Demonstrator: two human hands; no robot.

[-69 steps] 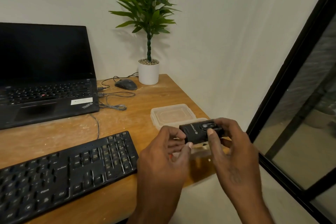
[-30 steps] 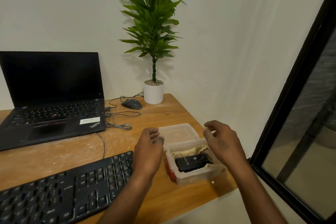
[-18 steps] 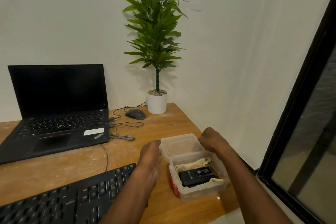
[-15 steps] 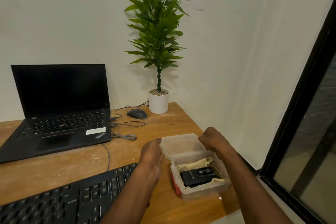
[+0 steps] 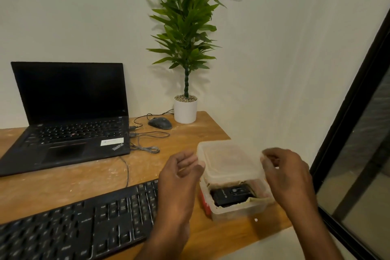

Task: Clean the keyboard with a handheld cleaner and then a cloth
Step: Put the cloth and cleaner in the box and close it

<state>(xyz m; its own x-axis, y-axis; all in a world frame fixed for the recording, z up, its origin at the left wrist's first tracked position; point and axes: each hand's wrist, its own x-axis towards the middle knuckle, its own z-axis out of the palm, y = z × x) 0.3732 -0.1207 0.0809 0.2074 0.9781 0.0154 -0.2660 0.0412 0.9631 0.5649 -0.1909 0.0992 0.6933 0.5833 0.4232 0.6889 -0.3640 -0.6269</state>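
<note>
The black keyboard (image 5: pixel 80 224) lies along the desk's front left. To its right stands a clear plastic box (image 5: pixel 238 210) holding the black handheld cleaner (image 5: pixel 231 194) on a beige cloth (image 5: pixel 256 200). My left hand (image 5: pixel 181 177) and my right hand (image 5: pixel 285 173) grip the two sides of the translucent lid (image 5: pixel 229 160), which hangs tilted over the back of the box and covers part of it. The front of the box stays uncovered.
An open black laptop (image 5: pixel 69 112) sits at the back left with cables (image 5: pixel 145 143) trailing to a mouse (image 5: pixel 159 123). A potted plant (image 5: pixel 185 110) stands against the wall. The wooden desk's (image 5: pixel 63 181) right edge is just past the box; a dark door frame (image 5: pixel 348 112) rises at the right.
The cleaner went from my hands into the box. Both hands then reached to the lid lying behind the box, took it by its sides and lifted it forward over the box.
</note>
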